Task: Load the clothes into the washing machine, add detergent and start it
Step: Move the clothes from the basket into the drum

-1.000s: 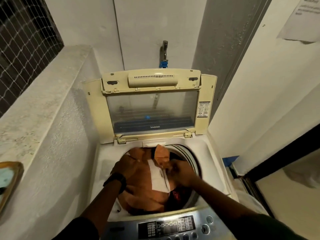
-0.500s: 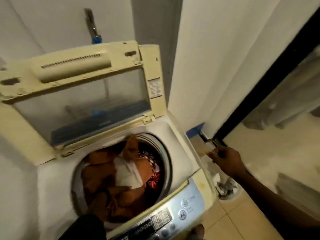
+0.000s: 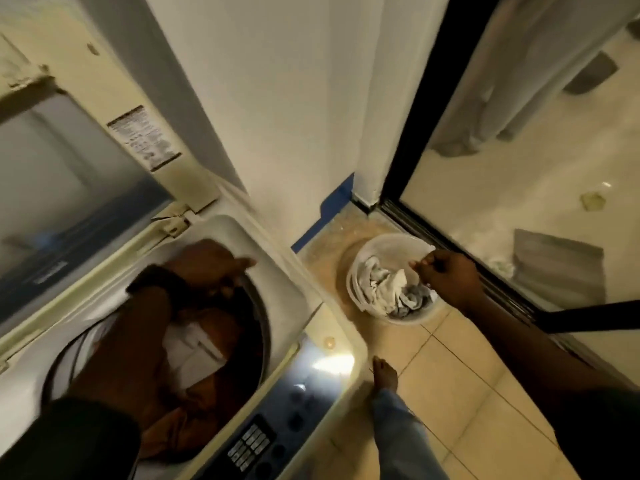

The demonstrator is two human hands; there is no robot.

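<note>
The cream top-load washing machine (image 3: 294,296) fills the left, its lid (image 3: 69,161) raised. Orange and white clothes (image 3: 197,351) lie in its drum. My left hand (image 3: 207,261), a dark band at the wrist, rests at the drum's far rim, blurred, holding nothing that I can make out. A white plastic basket (image 3: 360,268) stands on the floor to the right with pale grey and white clothes (image 3: 388,289) in it. My right hand (image 3: 446,275) hangs over the basket's right rim, fingers curled together above the clothes, nothing visibly gripped.
The control panel (image 3: 263,434) runs along the machine's near edge. A white wall stands behind the basket, and a dark sliding-door track (image 3: 450,244) lies just right of it. My bare foot (image 3: 384,372) stands on beige tiles. Grey cloth (image 3: 557,261) lies past the door.
My view has swung right and down. My right hand has left the drum and reached over the floor basket. My left hand stays at the drum.
</note>
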